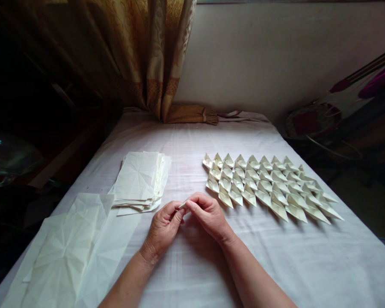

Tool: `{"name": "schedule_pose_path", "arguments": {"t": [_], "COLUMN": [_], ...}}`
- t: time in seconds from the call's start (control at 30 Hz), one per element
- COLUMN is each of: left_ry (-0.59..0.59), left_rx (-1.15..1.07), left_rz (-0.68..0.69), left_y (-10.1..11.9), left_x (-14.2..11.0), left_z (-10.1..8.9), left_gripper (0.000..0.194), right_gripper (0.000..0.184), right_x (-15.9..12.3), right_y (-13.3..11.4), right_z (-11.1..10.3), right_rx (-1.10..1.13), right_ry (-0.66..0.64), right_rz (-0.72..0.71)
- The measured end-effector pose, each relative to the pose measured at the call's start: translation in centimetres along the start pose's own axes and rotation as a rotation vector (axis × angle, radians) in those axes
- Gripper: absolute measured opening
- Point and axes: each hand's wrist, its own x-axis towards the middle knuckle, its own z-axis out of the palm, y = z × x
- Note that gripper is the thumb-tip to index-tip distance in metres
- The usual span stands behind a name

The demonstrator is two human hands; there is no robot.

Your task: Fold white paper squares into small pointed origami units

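Observation:
Between my hands is a small folded piece of white paper, mostly hidden by the fingers. My left hand pinches it from the left with thumb and forefinger. On the other side, my right hand has its thumb and fingers closed on the same piece. Right of my hands stand rows of folded paper boats with pointed ends, set close together. A stack of creased paper sheets lies left of and beyond my left hand.
Larger creased sheets overlap at the near left of the cloth-covered table. A gold curtain hangs down onto the far edge, against a pale wall. Dark clutter flanks the table on both sides.

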Motion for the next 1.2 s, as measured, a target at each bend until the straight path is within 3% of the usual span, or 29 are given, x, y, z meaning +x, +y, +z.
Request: {"name": "schedule_pose_path", "arguments": {"t": [0.13,0.33,0.53,0.67,1.03,1.2], "left_ry": [-0.050,-0.142,-0.102,-0.055,-0.187,-0.114], "left_rx": [-0.003,-0.143,-0.169,-0.227,-0.171,-0.152], "left_rz": [-0.007,-0.125,-0.177,-0.224,-0.194,-0.204], "left_y": [0.07,0.33,0.09,-0.29,0.13,0.42], "left_x": [-0.26,-0.22,-0.04,0.17,0.18,0.25], "left_z": [-0.31,-0.69,-0.29,-0.22,-0.94,-0.90], "left_gripper": [0.031,0.045,0.044,0.042,0.041,0.045], "right_gripper": [0.031,0.034,0.035,0.037,0.024,0.025], "right_x": [-0.06,-0.24,-0.03,0.01,-0.10,-0.14], "right_y": [-0.24,-0.69,-0.50,-0.40,-0.23,-0.13], "right_z": [0.02,0.57,0.80,0.81,0.20,0.26], "right_rx": [0.076,0.280,0.207,0.187,0.106,0.053], "right_ry": [-0.006,-0.027,0.052,0.017,-0.004,-0.008], "right_rz": [0.019,0.100,0.146,0.111,0.098,0.102]}}
